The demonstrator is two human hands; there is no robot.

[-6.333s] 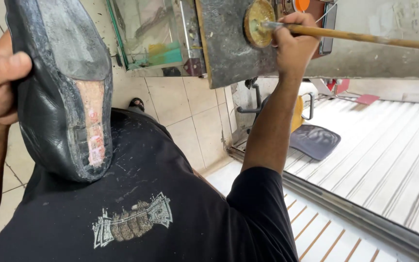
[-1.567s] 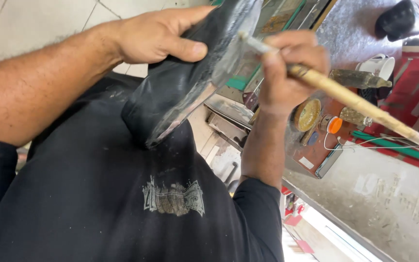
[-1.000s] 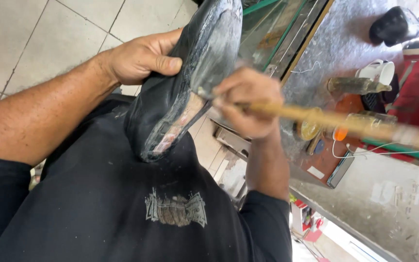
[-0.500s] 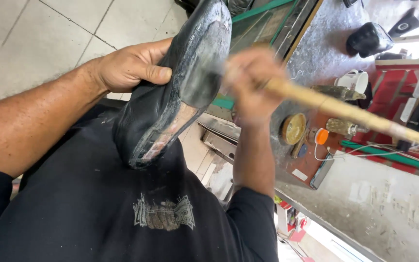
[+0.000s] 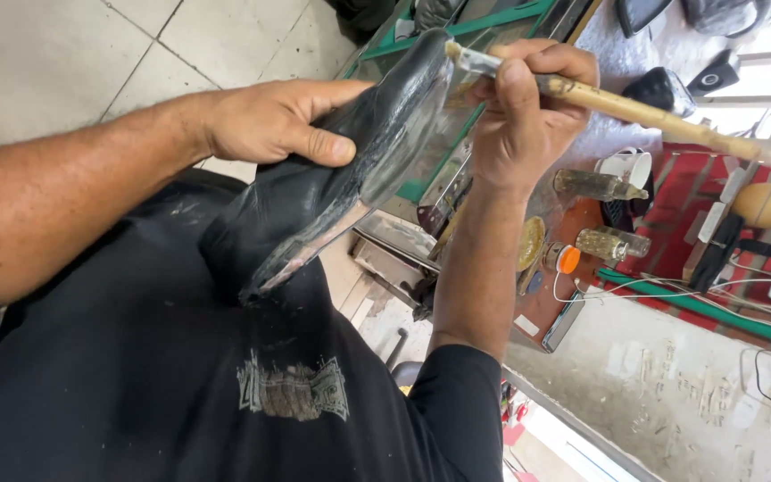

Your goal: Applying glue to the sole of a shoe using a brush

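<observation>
My left hand (image 5: pixel 269 120) grips a black leather shoe (image 5: pixel 332 192) by its upper, sole turned to the right, heel down near my black shirt. The sole's edge shows a pale worn strip. My right hand (image 5: pixel 524 116) holds a long wooden-handled brush (image 5: pixel 662 120); its glue-smeared tip (image 5: pixel 461 55) touches the toe end of the sole at the top of the view.
Below and to the right stand glass bottles (image 5: pixel 595 186), an orange-capped bottle (image 5: pixel 564 259), a round tin (image 5: pixel 530 241), a white cup (image 5: pixel 626 165) and cables on a red striped cloth (image 5: pixel 751 259). A green-framed glass case (image 5: pixel 430 170) lies behind the shoe. Tiled floor (image 5: pixel 91 54) is at upper left.
The brush tip has moved up along the sole from its middle to the toe end. The shoe has stayed in my left hand, tilted slightly more upright.
</observation>
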